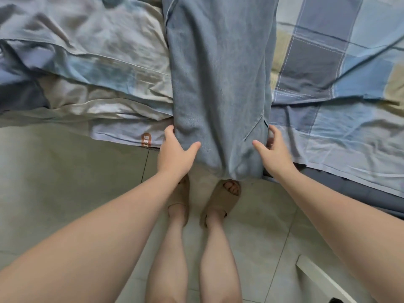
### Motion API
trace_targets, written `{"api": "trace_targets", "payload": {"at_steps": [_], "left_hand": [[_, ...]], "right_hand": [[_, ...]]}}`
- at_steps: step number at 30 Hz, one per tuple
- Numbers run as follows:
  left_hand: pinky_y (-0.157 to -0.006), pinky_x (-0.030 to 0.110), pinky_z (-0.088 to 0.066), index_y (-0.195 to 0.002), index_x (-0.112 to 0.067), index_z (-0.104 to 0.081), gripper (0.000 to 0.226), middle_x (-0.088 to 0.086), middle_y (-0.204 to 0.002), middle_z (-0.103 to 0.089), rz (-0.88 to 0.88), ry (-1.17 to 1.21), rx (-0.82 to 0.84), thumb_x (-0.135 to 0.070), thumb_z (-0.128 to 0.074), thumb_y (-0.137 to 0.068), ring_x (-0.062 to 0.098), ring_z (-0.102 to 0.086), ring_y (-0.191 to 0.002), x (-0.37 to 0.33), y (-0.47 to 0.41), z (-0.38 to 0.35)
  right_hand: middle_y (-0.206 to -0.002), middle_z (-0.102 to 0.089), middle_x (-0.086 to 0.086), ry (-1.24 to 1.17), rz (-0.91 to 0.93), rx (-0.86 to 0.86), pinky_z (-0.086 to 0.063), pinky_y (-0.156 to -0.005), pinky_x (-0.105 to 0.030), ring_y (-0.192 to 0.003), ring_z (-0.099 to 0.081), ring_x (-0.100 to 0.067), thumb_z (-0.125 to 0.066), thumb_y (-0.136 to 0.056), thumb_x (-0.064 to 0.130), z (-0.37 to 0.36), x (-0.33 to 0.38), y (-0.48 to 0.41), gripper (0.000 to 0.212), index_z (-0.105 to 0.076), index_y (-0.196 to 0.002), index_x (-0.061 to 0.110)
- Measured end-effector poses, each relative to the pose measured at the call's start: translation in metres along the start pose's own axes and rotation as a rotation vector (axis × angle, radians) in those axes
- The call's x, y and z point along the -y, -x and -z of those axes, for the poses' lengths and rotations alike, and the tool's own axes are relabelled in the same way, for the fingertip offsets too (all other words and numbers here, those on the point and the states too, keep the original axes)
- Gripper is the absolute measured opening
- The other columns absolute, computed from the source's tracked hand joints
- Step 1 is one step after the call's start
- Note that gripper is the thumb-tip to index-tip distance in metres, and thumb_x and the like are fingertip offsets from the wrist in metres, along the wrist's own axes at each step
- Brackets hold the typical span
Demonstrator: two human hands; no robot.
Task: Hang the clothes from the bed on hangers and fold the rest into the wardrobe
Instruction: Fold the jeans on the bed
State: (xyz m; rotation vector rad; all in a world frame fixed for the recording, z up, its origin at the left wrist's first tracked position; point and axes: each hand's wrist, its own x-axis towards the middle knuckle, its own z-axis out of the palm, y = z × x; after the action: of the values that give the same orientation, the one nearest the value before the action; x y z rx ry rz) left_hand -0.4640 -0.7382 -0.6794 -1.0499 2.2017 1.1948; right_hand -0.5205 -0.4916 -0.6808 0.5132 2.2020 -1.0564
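The blue jeans stretch straight away over the bed, and the left hand and right hand each hold a side of their near end, equally close.

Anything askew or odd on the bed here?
Nothing damaged or spilled. The denim garment overhangs the bed's edge, left hand and right hand gripping its sides. The checked sheet is rucked up at right, baring the dark mattress; the quilt at left lies crumpled.
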Motion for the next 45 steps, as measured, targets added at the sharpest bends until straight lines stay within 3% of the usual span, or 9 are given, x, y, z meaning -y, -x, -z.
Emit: {"api": "trace_targets", "payload": {"at_steps": [3,6,10,22,28,32,36,42,45], "left_hand": [[-0.078,0.028,-0.040,-0.109,-0.018,-0.047,0.051,-0.010,-0.101,-0.059,0.020,0.043,0.044,-0.041,-0.081,-0.078,0.019,-0.059,-0.100,-0.002,-0.008,-0.003],[-0.087,0.032,-0.051,-0.109,-0.016,-0.060,0.044,-0.009,-0.104,-0.067,0.060,0.130,0.180,-0.030,-0.086,-0.076,0.016,-0.064,-0.101,0.003,-0.015,0.004],[-0.094,0.034,-0.054,-0.115,-0.006,-0.071,0.042,0.006,-0.112,-0.074,0.116,0.164,0.334,-0.012,-0.085,-0.076,0.021,-0.069,-0.106,0.014,-0.002,0.011],[-0.095,0.042,-0.055,-0.112,-0.005,-0.070,0.029,0.009,-0.113,-0.073,0.249,0.103,0.499,-0.013,-0.077,-0.085,0.023,-0.069,-0.103,0.038,0.137,0.056],[-0.089,0.032,-0.051,-0.114,-0.005,-0.069,0.024,0.007,-0.115,-0.071,0.254,0.053,0.413,-0.018,-0.063,-0.095,0.023,-0.066,-0.102,0.014,0.181,0.122],[-0.082,0.032,-0.047,-0.109,-0.011,-0.065,0.021,-0.001,-0.098,-0.066,0.193,-0.005,0.340,-0.027,-0.058,-0.098,0.021,-0.062,-0.092,-0.015,0.203,0.176],[-0.071,0.030,-0.041,-0.098,-0.009,-0.064,0.022,0.002,-0.087,-0.064,0.155,-0.013,0.277,-0.030,-0.058,-0.097,0.023,-0.060,-0.083,-0.037,0.223,0.214],[-0.080,0.036,-0.049,-0.097,-0.008,-0.066,0.026,0.010,-0.098,-0.067,0.145,0.029,0.239,-0.033,-0.058,-0.098,0.030,-0.064,-0.093,-0.042,0.259,0.259],[-0.091,0.040,-0.052,-0.088,-0.011,-0.063,0.026,0.009,-0.096,-0.066,0.150,0.052,0.225,-0.035,-0.058,-0.098,0.030,-0.064,-0.089,-0.037,0.274,0.279]], "right_hand": [[-0.116,-0.065,0.000,-0.179,-0.065,-0.017,-0.053,-0.090,-0.025,-0.099,-0.065,-0.003,-0.070,-0.092,0.019,-0.008,-0.005,0.000,0.051,-0.041,-0.134,0.022],[-0.116,-0.068,-0.001,-0.279,-0.173,0.050,-0.057,-0.087,-0.040,-0.098,-0.069,-0.016,-0.076,-0.088,0.022,-0.014,-0.004,0.003,0.041,-0.052,-0.122,0.018],[-0.100,-0.075,0.005,-0.294,-0.196,0.148,-0.057,-0.064,-0.020,-0.082,-0.073,-0.006,-0.079,-0.084,0.016,-0.012,-0.003,0.018,0.019,-0.069,-0.098,0.023],[-0.095,-0.076,0.002,-0.298,-0.327,0.142,-0.055,-0.063,-0.025,-0.077,-0.072,-0.011,-0.083,-0.078,0.011,0.006,0.010,0.168,0.028,-0.071,-0.103,0.017],[-0.094,-0.075,-0.002,-0.309,-0.432,0.122,-0.059,-0.084,-0.039,-0.086,-0.072,-0.022,-0.081,-0.082,0.019,0.023,0.035,0.252,0.019,-0.074,-0.099,0.014],[-0.097,-0.075,-0.004,-0.360,-0.424,0.071,-0.058,-0.086,-0.038,-0.086,-0.072,-0.023,-0.079,-0.084,0.026,0.038,0.066,0.296,0.012,-0.071,-0.088,0.018],[-0.096,-0.078,-0.007,-0.482,-0.433,0.069,-0.059,-0.083,-0.040,-0.084,-0.074,-0.025,-0.078,-0.085,0.026,0.046,0.092,0.328,0.022,-0.072,-0.102,0.012],[-0.093,-0.078,-0.009,-0.711,-0.472,0.111,-0.061,-0.067,-0.039,-0.079,-0.075,-0.025,-0.075,-0.088,0.021,0.053,0.127,0.379,0.023,-0.071,-0.107,0.008],[-0.094,-0.077,-0.011,-0.707,-0.455,0.131,-0.060,-0.073,-0.040,-0.080,-0.073,-0.028,-0.074,-0.090,0.023,0.050,0.136,0.402,0.025,-0.072,-0.107,0.004]]}}
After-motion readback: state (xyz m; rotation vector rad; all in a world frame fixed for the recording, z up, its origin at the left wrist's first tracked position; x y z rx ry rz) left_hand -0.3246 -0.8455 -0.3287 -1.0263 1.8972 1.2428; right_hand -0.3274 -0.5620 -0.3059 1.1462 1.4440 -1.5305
